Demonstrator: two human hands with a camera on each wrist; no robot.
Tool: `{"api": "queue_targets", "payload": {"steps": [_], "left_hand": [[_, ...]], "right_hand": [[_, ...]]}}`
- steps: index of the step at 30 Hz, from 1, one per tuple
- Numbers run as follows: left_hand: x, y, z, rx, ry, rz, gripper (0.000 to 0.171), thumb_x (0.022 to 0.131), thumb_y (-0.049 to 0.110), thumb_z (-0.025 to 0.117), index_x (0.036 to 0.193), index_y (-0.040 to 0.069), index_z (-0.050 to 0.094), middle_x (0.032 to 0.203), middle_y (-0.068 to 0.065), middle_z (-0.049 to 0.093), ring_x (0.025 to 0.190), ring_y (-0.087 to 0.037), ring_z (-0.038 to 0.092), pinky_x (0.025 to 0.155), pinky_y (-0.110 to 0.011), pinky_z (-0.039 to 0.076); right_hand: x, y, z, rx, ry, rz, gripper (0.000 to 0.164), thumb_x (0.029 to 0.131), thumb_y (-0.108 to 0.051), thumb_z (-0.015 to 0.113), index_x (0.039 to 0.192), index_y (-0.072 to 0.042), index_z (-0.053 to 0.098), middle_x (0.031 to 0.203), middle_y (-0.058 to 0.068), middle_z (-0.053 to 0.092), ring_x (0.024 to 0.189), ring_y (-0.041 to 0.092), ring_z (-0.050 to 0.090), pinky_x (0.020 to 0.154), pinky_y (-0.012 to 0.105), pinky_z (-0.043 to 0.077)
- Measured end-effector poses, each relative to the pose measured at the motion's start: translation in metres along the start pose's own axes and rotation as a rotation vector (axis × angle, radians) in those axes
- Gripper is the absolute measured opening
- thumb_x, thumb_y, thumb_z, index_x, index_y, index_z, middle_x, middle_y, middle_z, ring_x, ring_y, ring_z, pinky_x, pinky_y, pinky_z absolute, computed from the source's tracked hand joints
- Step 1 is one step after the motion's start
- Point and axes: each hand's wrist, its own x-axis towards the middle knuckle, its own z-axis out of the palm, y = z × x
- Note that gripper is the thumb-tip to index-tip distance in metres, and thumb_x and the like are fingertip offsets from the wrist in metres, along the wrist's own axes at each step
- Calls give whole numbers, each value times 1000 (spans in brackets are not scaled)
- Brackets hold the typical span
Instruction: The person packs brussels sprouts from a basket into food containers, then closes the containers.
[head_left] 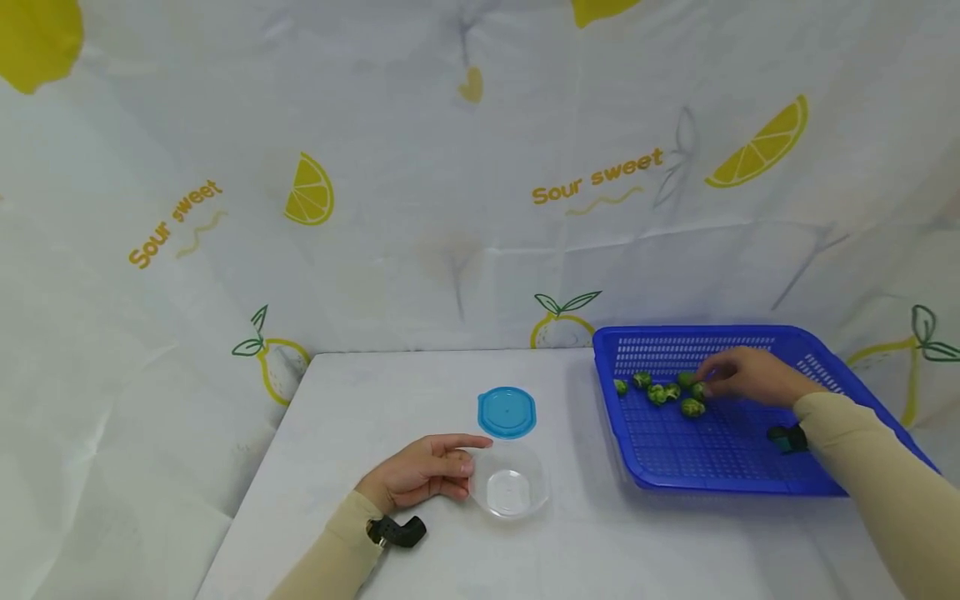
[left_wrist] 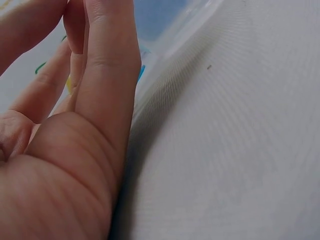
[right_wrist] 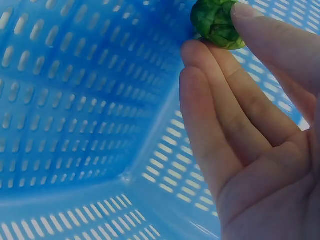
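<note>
My left hand grips the left edge of a small clear plastic container standing on the table, its index finger stretched along the rim. In the left wrist view, that hand's fingers fill the left side and hide most of the container. Over at the right, my right hand reaches inside a blue plastic basket. Its thumb and fingertips pinch a green Brussels sprout, seen at the top of the right wrist view. Several other Brussels sprouts lie loose on the basket's floor, left of this hand.
A round blue lid lies flat on the white table just behind the container. The basket has raised slotted walls. A white cloth with lemon prints hangs behind the table.
</note>
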Motion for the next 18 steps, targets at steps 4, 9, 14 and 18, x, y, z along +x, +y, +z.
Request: {"api": "queue_targets", "payload": {"steps": [4,9,14,18], "left_hand": [[-1,0,0,5,-13,-6,54,107,4,65,159,7,53,97,2,73,86,-9,76,89,-28,67],[-4,-1,-1,12,-17,2,52,108,5,62,160,7,52,97,1,73,86,-8,75,90,-27,67],[-4,0,0,6,-18,-2,51,109,8,62,160,7,52,97,1,74,88,-8,74,89,-26,67],[-2,1,2,25,-26,-3,50,111,8,60,160,6,51,97,1,73,87,-8,74,90,-26,67]], "right_hand": [[-9,-10,-6,0,39,-21,25,100,-24,79,119,-7,79,114,10,80,101,23,74,83,42,64],[-19,-38,-5,17,64,-62,28,102,-25,77,124,-9,78,119,9,80,107,26,75,84,38,65],[-26,-70,-6,46,71,-99,27,103,-29,76,125,-14,78,120,6,80,107,21,76,87,40,66],[-27,-94,-4,49,77,-118,23,103,-29,76,124,-19,78,120,1,80,106,16,75,86,34,65]]}}
